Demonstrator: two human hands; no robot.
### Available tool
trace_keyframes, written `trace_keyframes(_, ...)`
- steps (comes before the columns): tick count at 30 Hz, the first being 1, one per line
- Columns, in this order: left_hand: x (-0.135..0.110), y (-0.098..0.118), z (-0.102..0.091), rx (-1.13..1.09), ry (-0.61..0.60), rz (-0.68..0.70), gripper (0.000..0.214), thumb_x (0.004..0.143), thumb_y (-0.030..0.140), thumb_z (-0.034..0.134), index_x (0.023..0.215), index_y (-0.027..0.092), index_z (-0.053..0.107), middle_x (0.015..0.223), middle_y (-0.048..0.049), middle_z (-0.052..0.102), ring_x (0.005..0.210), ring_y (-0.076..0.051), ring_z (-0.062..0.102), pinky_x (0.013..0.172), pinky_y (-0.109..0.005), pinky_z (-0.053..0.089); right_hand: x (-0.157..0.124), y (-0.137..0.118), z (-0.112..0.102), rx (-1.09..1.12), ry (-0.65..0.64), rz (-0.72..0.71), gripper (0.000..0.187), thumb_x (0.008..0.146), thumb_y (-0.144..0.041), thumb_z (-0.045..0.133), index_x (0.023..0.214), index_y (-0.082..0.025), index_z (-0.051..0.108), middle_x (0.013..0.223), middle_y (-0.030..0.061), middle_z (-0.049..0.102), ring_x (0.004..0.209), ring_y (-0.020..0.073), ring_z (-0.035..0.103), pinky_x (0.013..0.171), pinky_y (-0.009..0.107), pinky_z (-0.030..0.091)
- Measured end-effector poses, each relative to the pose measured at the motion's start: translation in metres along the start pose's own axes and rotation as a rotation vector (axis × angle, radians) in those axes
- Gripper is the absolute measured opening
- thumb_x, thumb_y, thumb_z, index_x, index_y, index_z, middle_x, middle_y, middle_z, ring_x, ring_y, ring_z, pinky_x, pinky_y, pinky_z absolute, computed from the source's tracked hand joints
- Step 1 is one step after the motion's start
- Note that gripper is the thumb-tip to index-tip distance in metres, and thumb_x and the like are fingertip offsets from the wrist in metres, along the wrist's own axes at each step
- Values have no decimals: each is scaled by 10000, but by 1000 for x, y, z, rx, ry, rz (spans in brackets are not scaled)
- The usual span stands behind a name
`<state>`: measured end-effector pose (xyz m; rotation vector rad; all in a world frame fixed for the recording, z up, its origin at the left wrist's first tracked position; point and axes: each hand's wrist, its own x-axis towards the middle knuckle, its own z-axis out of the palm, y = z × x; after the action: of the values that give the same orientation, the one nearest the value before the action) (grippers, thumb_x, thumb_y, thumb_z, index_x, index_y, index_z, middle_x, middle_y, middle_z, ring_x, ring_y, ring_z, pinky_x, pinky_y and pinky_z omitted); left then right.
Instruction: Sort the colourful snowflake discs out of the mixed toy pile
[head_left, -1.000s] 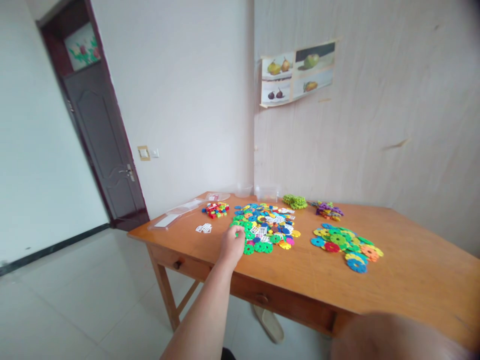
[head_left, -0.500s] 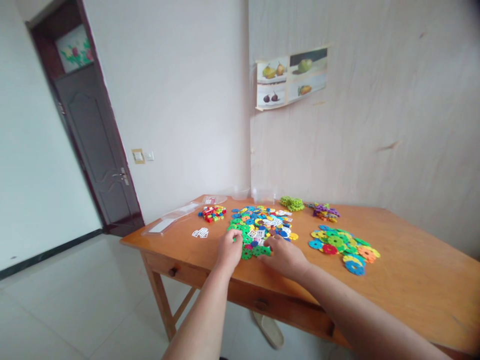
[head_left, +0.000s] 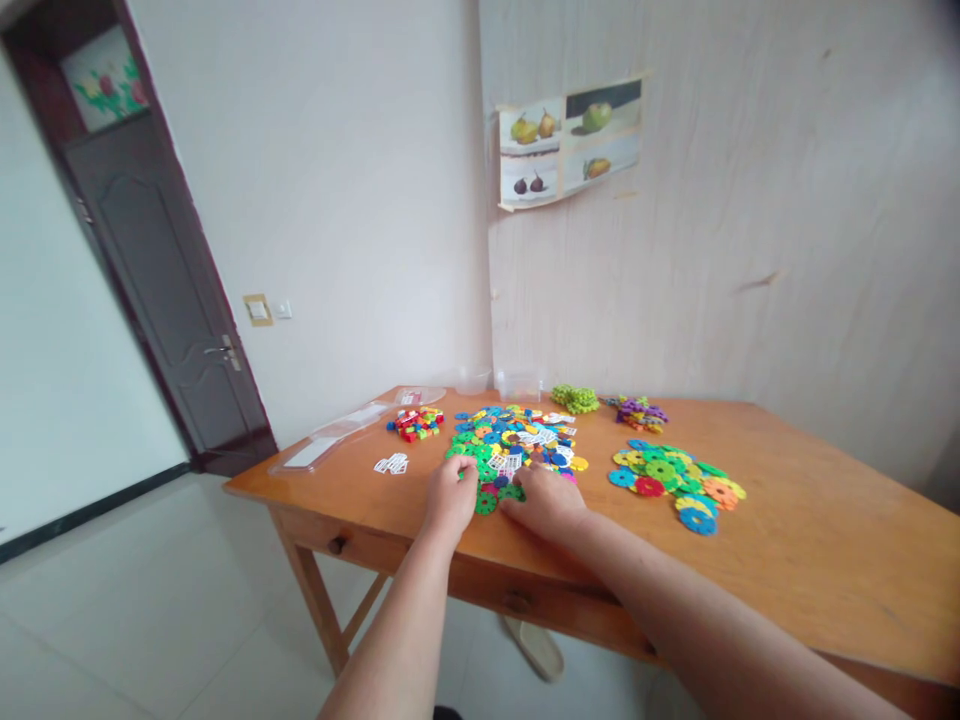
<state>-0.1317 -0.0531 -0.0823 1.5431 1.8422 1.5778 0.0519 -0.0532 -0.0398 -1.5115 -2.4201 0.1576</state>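
Observation:
My left hand [head_left: 452,492] is at the near left edge of a heap of colourful notched plastic discs [head_left: 480,437]. Its fingers are curled together, and anything inside them is hidden. At the heap's near right side my right hand [head_left: 551,503] reaches in with thumb and fingers apart, around a green disc [head_left: 511,492] they partly cover. Between the hands lies another green disc [head_left: 486,502], close to the table's front. White grid-like pieces [head_left: 506,463] rest on top of the heap, just beyond my right fingertips.
On the wooden table [head_left: 810,520], a second disc pile [head_left: 660,470] sits right. Small red, blue and yellow blocks [head_left: 416,424] and white pieces [head_left: 391,463] lie left. Behind are clear containers [head_left: 519,386], light-green pieces [head_left: 574,399] and purple pieces [head_left: 639,412]. A clear lid [head_left: 311,452] lies far left.
My right hand has moved slightly left, covering more of the green disc. My left hand stays curled by the heap. The whole view has shifted a little as my head turned right.

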Motion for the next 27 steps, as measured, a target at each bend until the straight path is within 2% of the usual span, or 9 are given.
trace_keyframes(4, 0, 2, -2, 5, 6, 2, 203, 845, 266, 545, 927, 200, 719, 1010, -71, 767, 961, -219, 696, 839, -304, 501, -3, 2, -2, -16, 34, 8, 367, 847, -505, 591, 1044, -214, 696, 1151, 114, 685, 1005, 259, 665, 799, 322, 466)
trace_keyframes(7, 0, 1, -3, 14, 0, 4, 217, 849, 284, 543, 946, 201, 718, 1000, -69, 768, 948, -221, 697, 829, -307, 502, -7, 16, -10, -28, 78, 42, 414, 862, -532, 575, 1137, -241, 679, 1240, 103, 658, 1020, 242, 659, 797, 305, 460)
trace_keyframes(9, 1, 0, -2, 18, -6, 1, 223, 851, 290, 536, 950, 203, 717, 993, -68, 768, 934, -220, 698, 815, -307, 503, -10, 33, -18, -42, 113, 97, 440, 882, -546, 541, 1187, -253, 662, 1232, 94, 661, 1013, 236, 657, 786, 301, 452)
trace_keyframes(14, 3, -6, 0, -25, -12, 7, 222, 845, 297, 531, 947, 209, 708, 1016, -72, 767, 939, -220, 700, 812, -306, 510, -16, 93, -43, -101, 200, 277, 448, 921, -525, 457, 1165, -224, 682, 1155, 107, 673, 1031, 251, 629, 784, 318, 440)
trace_keyframes(19, 6, -9, 1, -33, -20, -2, 218, 843, 318, 535, 930, 217, 708, 1015, -65, 769, 951, -225, 702, 814, -304, 516, -23, 145, -59, -178, 254, 451, 448, 886, -514, 488, 1114, -203, 717, 1223, 158, 646, 1165, 352, 533, 907, 451, 413)
trace_keyframes(23, 6, -9, 0, -15, -20, -11, 231, 840, 333, 539, 941, 218, 713, 1000, -62, 772, 913, -221, 702, 796, -300, 517, -27, 169, -59, -195, 265, 544, 446, 875, -509, 489, 1068, -188, 731, 1235, 170, 648, 1190, 382, 495, 925, 509, 394)
trace_keyframes(27, 5, -7, -2, 8, -17, -9, 238, 845, 337, 539, 949, 215, 715, 1026, -67, 769, 921, -218, 700, 804, -295, 512, -30, 179, -57, -185, 293, 597, 479, 879, -534, 481, 1095, -182, 724, 1258, 189, 635, 1208, 409, 465, 918, 542, 384)
